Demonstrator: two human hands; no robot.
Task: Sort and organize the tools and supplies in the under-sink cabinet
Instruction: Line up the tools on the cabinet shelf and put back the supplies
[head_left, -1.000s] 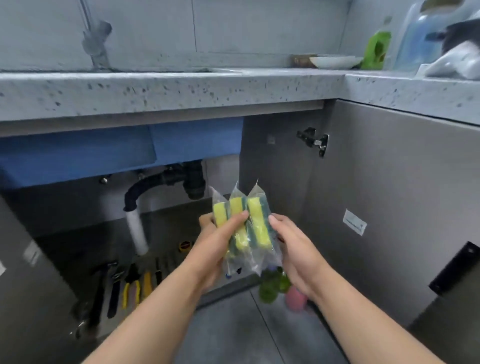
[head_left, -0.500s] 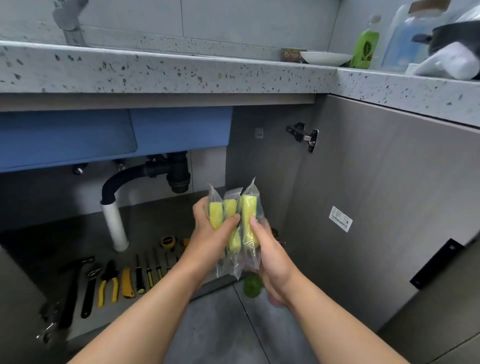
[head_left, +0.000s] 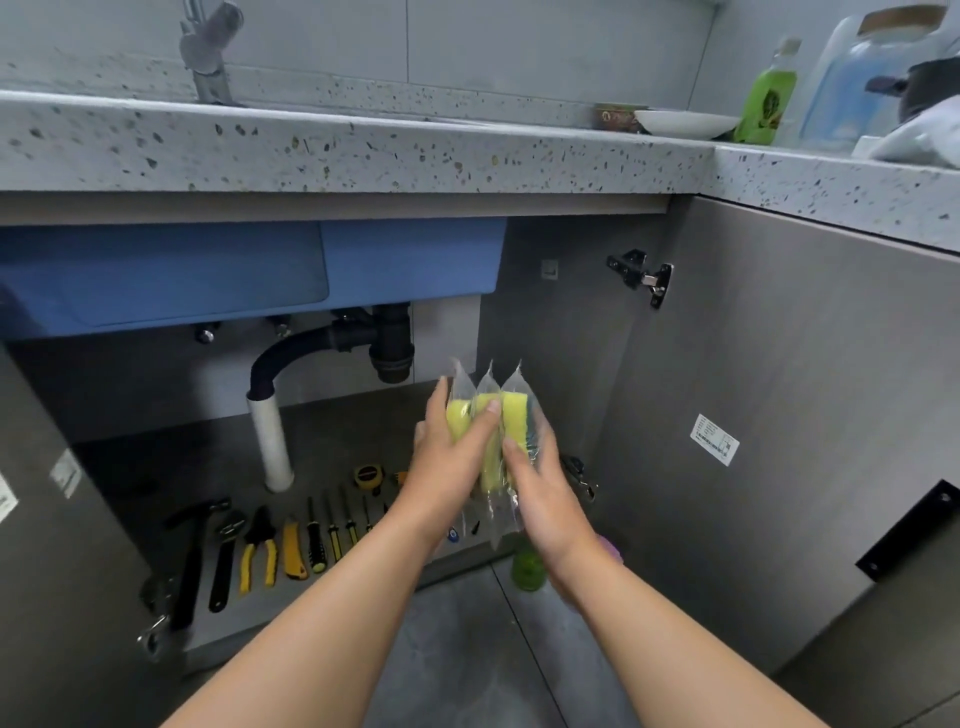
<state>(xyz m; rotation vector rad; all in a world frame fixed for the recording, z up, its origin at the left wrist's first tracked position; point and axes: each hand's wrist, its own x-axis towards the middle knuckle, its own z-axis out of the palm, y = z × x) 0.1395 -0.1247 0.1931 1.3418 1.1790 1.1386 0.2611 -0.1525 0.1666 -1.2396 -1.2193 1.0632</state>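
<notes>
Three yellow sponges in clear plastic wrappers (head_left: 511, 410) stand upright, side by side, between both hands in front of the open under-sink cabinet. My left hand (head_left: 452, 467) grips them from the left with its thumb across the front. From the right, my right hand (head_left: 540, 493) holds the packs, fingers wrapped round them. On the cabinet floor (head_left: 322, 441) lie a hammer (head_left: 189, 561), a wrench (head_left: 224, 558), yellow-handled pliers (head_left: 258, 551), a yellow utility knife (head_left: 293, 551), several screwdrivers (head_left: 332, 530) and a tape measure (head_left: 369, 475).
A black drain trap with a white pipe (head_left: 270, 441) hangs under the blue sink basin (head_left: 249, 270). The cabinet door (head_left: 779, 415) stands open at the right. A green scrubber (head_left: 527, 569) and a pink one (head_left: 609, 548) lie on the floor below my right wrist.
The view has tilted up and both hands have carried the sponge packs a little forward toward the cabinet. The grip on the packs is unchanged.
</notes>
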